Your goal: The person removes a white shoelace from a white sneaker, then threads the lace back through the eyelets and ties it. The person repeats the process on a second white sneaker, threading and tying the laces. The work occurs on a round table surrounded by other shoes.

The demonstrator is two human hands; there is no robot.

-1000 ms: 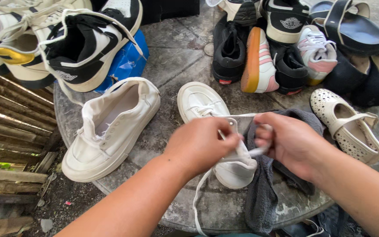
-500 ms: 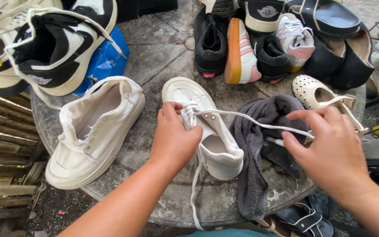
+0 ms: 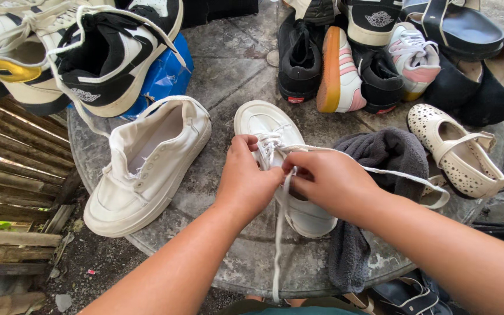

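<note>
A white sneaker [image 3: 263,125] lies on the round stone table [image 3: 228,81], toe pointing away from me. My left hand [image 3: 246,181] grips its upper near the eyelets. My right hand [image 3: 328,181] pinches the white shoelace [image 3: 278,233], which hangs down over the table's near edge, while another strand runs right across a dark grey cloth [image 3: 380,154]. A second white sneaker [image 3: 147,163], without a lace, lies to the left.
A black-and-white high-top [image 3: 112,58] and a blue bag [image 3: 164,73] sit at the back left. Several shoes crowd the back right, among them a pink-and-orange sneaker [image 3: 339,73] and a cream perforated shoe [image 3: 456,151]. Wooden slats [image 3: 13,192] lie at the left.
My right hand, stretched out to the right with the lace half a second ago, has come back to the sneaker beside my left hand. The lace now loops closer to the eyelets.
</note>
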